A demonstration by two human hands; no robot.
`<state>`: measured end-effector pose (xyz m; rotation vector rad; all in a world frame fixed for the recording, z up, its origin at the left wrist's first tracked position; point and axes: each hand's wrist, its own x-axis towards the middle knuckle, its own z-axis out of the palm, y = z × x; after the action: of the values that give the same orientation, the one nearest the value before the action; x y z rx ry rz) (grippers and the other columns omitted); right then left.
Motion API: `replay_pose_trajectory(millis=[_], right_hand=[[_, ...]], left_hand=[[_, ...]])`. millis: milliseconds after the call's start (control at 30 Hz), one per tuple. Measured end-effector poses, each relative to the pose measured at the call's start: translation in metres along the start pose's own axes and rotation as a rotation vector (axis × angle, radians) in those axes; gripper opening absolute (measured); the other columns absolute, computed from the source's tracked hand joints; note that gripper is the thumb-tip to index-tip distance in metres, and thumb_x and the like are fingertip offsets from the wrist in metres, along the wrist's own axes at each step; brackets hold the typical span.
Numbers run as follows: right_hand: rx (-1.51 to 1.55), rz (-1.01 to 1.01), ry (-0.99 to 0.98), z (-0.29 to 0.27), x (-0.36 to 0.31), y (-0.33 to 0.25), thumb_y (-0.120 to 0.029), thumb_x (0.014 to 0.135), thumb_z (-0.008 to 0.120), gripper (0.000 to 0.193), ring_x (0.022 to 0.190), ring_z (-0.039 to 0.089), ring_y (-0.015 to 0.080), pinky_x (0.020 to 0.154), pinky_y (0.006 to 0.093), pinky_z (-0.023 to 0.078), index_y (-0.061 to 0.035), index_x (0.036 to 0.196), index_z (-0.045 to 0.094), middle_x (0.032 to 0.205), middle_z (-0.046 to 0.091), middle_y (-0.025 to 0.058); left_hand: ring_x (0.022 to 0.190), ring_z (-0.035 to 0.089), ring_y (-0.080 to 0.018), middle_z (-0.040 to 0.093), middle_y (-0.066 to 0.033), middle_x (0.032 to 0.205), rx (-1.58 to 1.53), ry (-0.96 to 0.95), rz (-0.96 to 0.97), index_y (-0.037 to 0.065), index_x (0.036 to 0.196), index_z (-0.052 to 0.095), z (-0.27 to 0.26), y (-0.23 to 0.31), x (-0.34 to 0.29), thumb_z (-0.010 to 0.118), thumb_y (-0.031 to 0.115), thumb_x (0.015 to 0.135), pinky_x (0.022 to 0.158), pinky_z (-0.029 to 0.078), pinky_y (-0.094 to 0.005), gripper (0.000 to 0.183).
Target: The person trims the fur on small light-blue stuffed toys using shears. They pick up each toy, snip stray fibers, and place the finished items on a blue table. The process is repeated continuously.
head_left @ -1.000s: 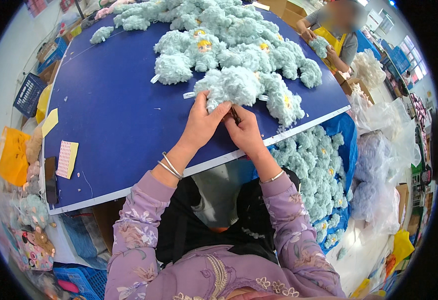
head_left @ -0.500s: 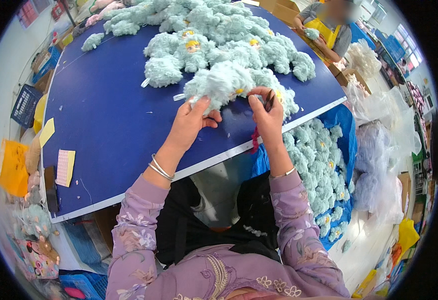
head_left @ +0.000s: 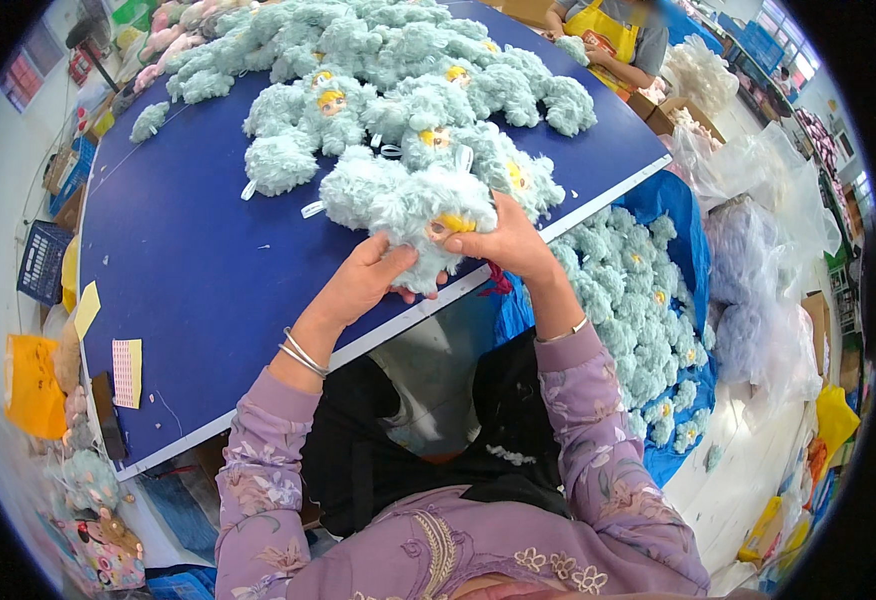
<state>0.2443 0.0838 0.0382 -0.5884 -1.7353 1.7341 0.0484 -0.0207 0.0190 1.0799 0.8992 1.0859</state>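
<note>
Between both hands, at the table's near edge, is a fluffy pale blue plush doll (head_left: pixel 420 205) with a small face and yellow hair turned up toward me. My left hand (head_left: pixel 366 278) grips its lower left side, with fingertips showing underneath. My right hand (head_left: pixel 506 238) has its thumb beside the doll's face and its other fingers behind the fur. Below the right wrist dangles a dark red cord (head_left: pixel 499 279); what it is tied to is hidden. More such plush dolls (head_left: pixel 438 140) lie heaped just beyond, some with white loop tags.
The blue table (head_left: pixel 198 270) has a pale edge strip. To its right, a blue sack (head_left: pixel 680 215) is full of similar dolls. Clear plastic bags (head_left: pixel 758 300) stand farther right. A person in a yellow apron (head_left: pixel 598 35) works at the far right. A printed sheet (head_left: pixel 127 373) lies left.
The doll has come nearer to me and its face now shows. My right hand has moved left onto it; the dark tool seen in that hand is no longer visible.
</note>
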Motion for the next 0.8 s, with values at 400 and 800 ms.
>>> replay_pose_trajectory(millis=[400, 800], right_hand=[[-0.094, -0.077, -0.009, 0.019, 0.005, -0.013, -0.02, 0.073, 0.082, 0.042, 0.092, 0.059, 0.0096, 0.085, 0.0279, 0.047, -0.0005, 0.107, 0.066, 0.102, 0.067, 0.0044], [0.072, 0.038, 0.008, 0.023, 0.007, 0.002, -0.021, 0.075, 0.08, 0.044, 0.094, 0.059, 0.0108, 0.083, 0.0275, 0.047, 0.0003, 0.11, 0.065, 0.105, 0.066, 0.0045]], left_hand=[[0.075, 0.062, -0.008, 0.066, -0.0037, 0.091, 0.252, 0.12, 0.176, 0.003, 0.115, 0.058, 0.001, -0.024, 0.002, 0.063, 0.014, 0.089, 0.055, 0.05, -0.0234, 0.029], [0.07, 0.064, -0.0136, 0.068, -0.0082, 0.086, 0.509, 0.253, 0.123, 0.0, 0.107, 0.062, 0.002, -0.015, 0.003, 0.068, 0.022, 0.085, 0.063, 0.051, -0.029, 0.031]])
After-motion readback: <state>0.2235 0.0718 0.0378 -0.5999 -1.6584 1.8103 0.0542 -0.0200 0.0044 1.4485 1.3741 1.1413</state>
